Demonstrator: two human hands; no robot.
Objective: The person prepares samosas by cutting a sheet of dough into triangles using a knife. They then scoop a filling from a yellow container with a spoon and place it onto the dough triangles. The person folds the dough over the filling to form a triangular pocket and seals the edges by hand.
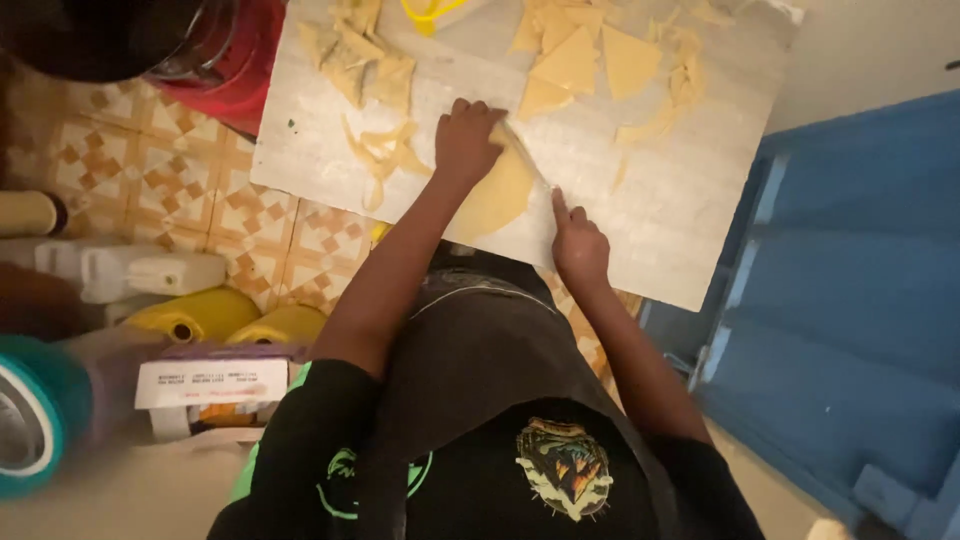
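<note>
I am counting two hands on the board: the left hand and the right hand. I am seeing one round dough sheet at the board's near edge, at least three cut dough triangles near its far edge, one heap of scraps by the far left corner, and two yellow jerrycans beyond its left edge.

Dim warm indoor light; soft overall blur; edges distorted; foreground out of focus.

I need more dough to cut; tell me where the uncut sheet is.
The uncut dough sheet lies at the near edge of the white board, centre of the head view, between the left hand and right hand.
</note>
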